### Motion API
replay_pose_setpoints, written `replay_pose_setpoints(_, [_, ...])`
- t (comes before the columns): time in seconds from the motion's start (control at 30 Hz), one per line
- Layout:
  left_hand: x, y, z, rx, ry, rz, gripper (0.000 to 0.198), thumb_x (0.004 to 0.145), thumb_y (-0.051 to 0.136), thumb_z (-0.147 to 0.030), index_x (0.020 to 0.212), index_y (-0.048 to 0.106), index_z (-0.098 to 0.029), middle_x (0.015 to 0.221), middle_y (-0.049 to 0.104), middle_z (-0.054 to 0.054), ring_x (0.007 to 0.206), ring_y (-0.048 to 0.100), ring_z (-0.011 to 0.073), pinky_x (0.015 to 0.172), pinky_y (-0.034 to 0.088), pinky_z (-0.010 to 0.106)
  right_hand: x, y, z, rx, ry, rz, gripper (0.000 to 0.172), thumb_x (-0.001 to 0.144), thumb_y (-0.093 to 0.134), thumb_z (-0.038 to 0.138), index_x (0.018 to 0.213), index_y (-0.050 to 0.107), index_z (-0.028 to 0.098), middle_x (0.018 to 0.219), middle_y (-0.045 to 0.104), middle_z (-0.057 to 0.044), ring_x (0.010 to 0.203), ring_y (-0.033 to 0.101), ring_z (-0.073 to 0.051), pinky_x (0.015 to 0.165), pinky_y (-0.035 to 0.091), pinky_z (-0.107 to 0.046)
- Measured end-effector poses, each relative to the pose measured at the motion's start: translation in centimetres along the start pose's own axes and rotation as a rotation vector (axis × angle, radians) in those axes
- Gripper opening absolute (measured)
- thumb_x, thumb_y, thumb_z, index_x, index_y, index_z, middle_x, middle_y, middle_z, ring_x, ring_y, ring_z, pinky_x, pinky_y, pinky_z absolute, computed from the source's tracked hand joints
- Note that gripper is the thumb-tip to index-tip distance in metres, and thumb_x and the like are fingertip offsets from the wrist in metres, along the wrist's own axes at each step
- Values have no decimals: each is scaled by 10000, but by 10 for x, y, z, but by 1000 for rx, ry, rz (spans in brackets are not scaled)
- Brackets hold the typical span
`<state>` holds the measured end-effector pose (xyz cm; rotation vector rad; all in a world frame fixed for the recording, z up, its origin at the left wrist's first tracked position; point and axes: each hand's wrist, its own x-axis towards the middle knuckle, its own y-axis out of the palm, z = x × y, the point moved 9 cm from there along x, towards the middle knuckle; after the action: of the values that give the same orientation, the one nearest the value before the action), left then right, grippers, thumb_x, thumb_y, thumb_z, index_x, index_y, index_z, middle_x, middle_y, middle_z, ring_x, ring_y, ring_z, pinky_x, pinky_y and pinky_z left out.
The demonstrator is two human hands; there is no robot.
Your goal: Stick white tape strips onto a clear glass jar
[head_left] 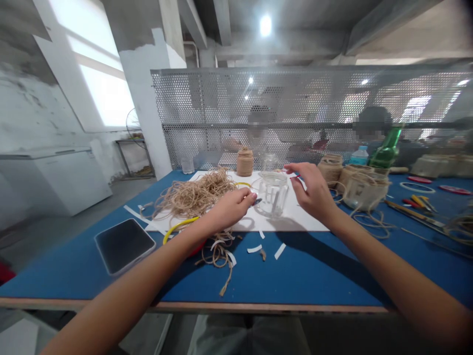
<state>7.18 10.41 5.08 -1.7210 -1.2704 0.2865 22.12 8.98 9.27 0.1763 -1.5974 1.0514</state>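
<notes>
A clear glass jar (274, 195) stands upright on a white sheet (303, 217), between my hands. My left hand (234, 204) is closed to the left of the jar, with a small dark-tipped thing (257, 201) at its fingertips; its kind is unclear. On the jar's right, my right hand (312, 190) is raised near the rim, fingers bent around a thin red stick (295, 176). Beside my left hand lies a loose heap of jute twine (201, 192). Behind it stands a twine-wrapped jar (244, 161).
A phone (125, 245) lies on the blue table (269, 281) at left, near a yellow ring (179, 226). White paper scraps (280, 251) lie in front. At right are twine-wrapped jars (364, 187), a green bottle (387, 148) and tools (417, 212). A perforated metal screen (218, 108) borders the back; people sit behind it.
</notes>
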Motion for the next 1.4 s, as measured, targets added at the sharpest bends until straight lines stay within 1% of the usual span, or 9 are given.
replay_pose_setpoints(0.1, [1, 5, 2, 63, -6, 26, 310, 886, 285, -347, 711, 479, -180, 604, 534, 3, 590, 481, 137, 583, 346, 256, 2, 13, -14, -57, -9, 80, 271, 841, 371, 175, 1045, 549, 191, 1021, 593, -104, 990, 502, -251, 854, 373, -414])
replay_pose_setpoints(0.3, [1, 14, 3, 191, 12, 61, 297, 886, 262, -366, 769, 468, -187, 694, 565, 23, 637, 503, 154, 592, 348, 265, 3, 39, -24, -116, -16, 197, 243, 869, 386, 253, 868, 619, 184, 901, 665, -72, 891, 560, -232, 798, 378, -379])
replay_pose_setpoints(0.63, [1, 15, 6, 290, 46, 53, 337, 888, 231, -427, 842, 472, -194, 797, 600, 58, 720, 538, 188, 630, 363, 298, 8, 40, -33, -88, 184, 175, 212, 825, 480, 277, 679, 623, 222, 807, 680, -21, 894, 541, -222, 863, 246, -461])
replay_pose_setpoints(0.97, [0, 14, 5, 293, 45, 58, 352, 887, 218, -435, 853, 470, -191, 794, 598, 52, 715, 539, 190, 627, 369, 301, 8, 33, -36, -41, 243, 132, 261, 855, 395, 287, 851, 653, 249, 917, 679, -21, 948, 524, -211, 909, 202, -454])
replay_pose_setpoints(1.1, [-1, 13, 3, 300, 48, 54, 341, 887, 225, -425, 850, 470, -192, 779, 597, 45, 700, 538, 185, 614, 368, 296, 9, 44, -30, -91, 152, 202, 288, 876, 345, 267, 871, 629, 221, 925, 669, -27, 955, 527, -194, 943, 172, -427])
replay_pose_setpoints(1.17, [-2, 12, 3, 309, 48, 50, 341, 887, 230, -425, 854, 477, -192, 778, 601, 44, 699, 539, 183, 617, 370, 294, 8, 52, -20, -135, 47, 294, 296, 880, 330, 277, 869, 613, 190, 873, 665, -46, 888, 545, -189, 904, 239, -384])
replay_pose_setpoints(1.23, [-3, 12, 3, 307, 41, 52, 341, 888, 233, -425, 867, 482, -194, 780, 607, 42, 696, 542, 178, 615, 373, 291, 6, 56, -14, -201, -4, 377, 322, 882, 321, 327, 834, 599, 172, 775, 653, -53, 775, 554, -184, 768, 328, -321])
replay_pose_setpoints(1.33, [-4, 10, 2, 307, 23, 55, 340, 889, 238, -418, 892, 491, -192, 790, 617, 44, 696, 549, 173, 613, 383, 287, 7, 47, -17, -345, 93, 425, 439, 878, 278, 458, 710, 580, 188, 626, 611, -47, 630, 540, -186, 555, 299, -279])
replay_pose_setpoints(1.4, [-4, 10, 2, 326, 24, 56, 332, 890, 242, -402, 909, 497, -189, 800, 622, 48, 708, 557, 174, 620, 392, 287, 6, 44, -18, -353, 150, 488, 507, 865, 247, 527, 628, 551, 196, 601, 601, -44, 591, 531, -185, 502, 259, -273])
